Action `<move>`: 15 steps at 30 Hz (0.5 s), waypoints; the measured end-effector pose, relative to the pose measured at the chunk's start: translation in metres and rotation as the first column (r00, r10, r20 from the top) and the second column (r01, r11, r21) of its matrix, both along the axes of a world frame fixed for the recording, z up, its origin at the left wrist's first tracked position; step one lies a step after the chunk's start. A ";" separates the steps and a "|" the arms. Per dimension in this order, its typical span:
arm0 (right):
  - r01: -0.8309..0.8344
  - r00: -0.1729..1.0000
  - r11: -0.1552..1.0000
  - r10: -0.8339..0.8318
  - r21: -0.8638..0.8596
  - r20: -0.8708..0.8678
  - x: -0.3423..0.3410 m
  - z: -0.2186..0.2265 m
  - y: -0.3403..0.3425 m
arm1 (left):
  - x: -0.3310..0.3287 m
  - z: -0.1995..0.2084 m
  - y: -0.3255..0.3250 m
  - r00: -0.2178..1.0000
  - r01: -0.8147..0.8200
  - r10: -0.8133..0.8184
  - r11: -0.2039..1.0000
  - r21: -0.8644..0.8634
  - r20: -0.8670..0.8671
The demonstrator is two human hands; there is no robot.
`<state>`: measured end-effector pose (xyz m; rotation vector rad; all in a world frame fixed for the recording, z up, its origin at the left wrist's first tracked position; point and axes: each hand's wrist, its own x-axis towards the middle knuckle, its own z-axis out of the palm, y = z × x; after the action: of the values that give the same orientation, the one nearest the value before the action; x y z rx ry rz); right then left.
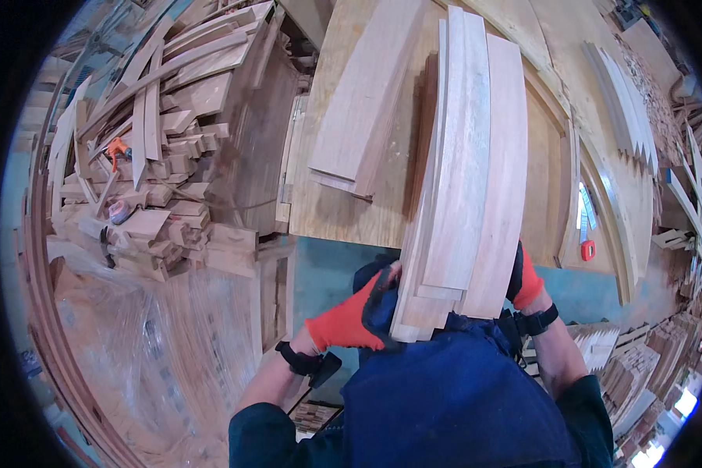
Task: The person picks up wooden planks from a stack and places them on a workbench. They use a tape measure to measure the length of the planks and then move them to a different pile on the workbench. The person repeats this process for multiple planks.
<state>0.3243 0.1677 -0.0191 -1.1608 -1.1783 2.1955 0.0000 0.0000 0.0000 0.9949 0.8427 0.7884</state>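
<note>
Right hand (527,282): only part of its orange glove shows from here; fingers out of sight behind the bundle of pale boards (476,171). Left hand (351,316): where its fingertips end against the bundle's side, cannot tell. Bundle underside hidden; board count not obtainable. Darker brown boards (423,117) on the plywood bench top (351,222) are largely covered by the bundle. Neighbouring pale stack (363,101): far end cut off by the upper edge. Blue apron (452,398) and dark sleeves (261,437) cut off below. Clear plastic film (156,343): contents blurred by creases, glare. Tape measure (118,212): markings too small to read.
</note>
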 end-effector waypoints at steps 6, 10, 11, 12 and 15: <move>0.076 0.984 0.996 -0.069 0.037 -0.164 -0.024 -0.018 0.012 | -0.011 -0.015 0.000 0.946 0.029 0.005 0.995 0.100 -0.325; 0.019 0.993 0.987 0.000 0.161 -0.114 -0.027 -0.014 0.016 | -0.009 -0.029 0.007 0.884 0.008 0.108 0.970 0.244 -0.456; -0.007 0.998 0.965 0.025 0.262 -0.062 -0.030 -0.012 0.017 | -0.007 -0.031 0.014 0.893 -0.033 0.151 0.961 0.273 -0.423; -0.038 0.999 0.933 0.044 0.358 -0.010 -0.034 -0.010 0.019 | -0.007 -0.029 0.025 0.899 -0.062 0.164 0.965 0.253 -0.405; -0.004 0.990 0.951 0.047 0.309 -0.132 -0.033 -0.017 0.019 | -0.008 -0.018 0.039 0.895 -0.089 0.179 0.969 0.230 -0.410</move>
<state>0.2909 0.1866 -0.0360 -0.8554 -1.4188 1.9815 -0.0080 0.0394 -0.0184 1.3339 1.2387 0.7975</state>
